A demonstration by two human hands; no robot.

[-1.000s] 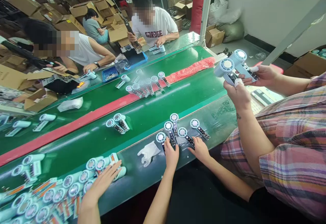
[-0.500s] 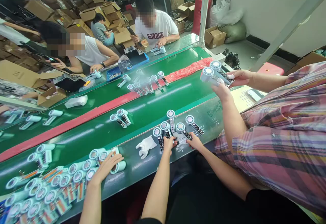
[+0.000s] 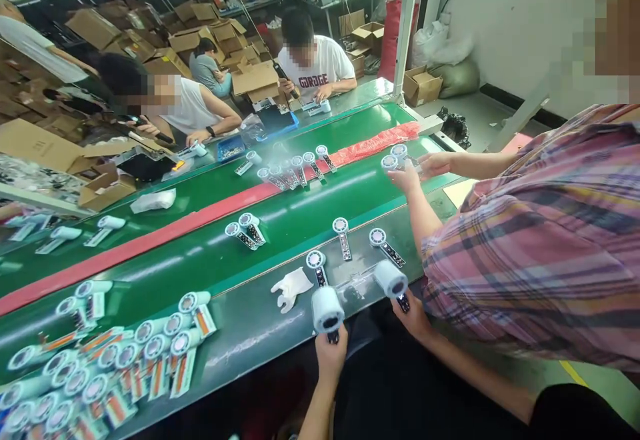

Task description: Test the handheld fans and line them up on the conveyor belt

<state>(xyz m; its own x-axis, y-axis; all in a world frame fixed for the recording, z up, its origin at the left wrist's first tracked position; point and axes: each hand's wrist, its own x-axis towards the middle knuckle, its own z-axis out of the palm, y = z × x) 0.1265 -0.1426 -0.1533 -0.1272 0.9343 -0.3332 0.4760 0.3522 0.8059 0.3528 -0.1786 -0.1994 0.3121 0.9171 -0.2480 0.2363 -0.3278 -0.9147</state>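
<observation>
- Since the last frame, both hands have risen off the belt, each bringing a fan up toward the camera.
- Far left, a heap of fans [image 3: 95, 373] with orange-striped cards lies on the green belt [image 3: 280, 220], well apart from the hands.
- The left hand [image 3: 330, 358] is closed round the handle of the left fan [image 3: 327, 310], head up, near the belt's edge.
- A white glove [image 3: 289, 289] lies on the dark strip [image 3: 250, 343] between the hands, beside three laid-out fans [image 3: 343, 237].
- The right hand [image 3: 413, 317] is closed the same way on the right fan [image 3: 391, 279], whose head tilts left.
- A low grip on the handle should keep each head clear and steady.
- Further right, a co-worker's hands [image 3: 435, 163], below a plaid sleeve [image 3: 530, 260], hold two more fans [image 3: 395, 159].
</observation>
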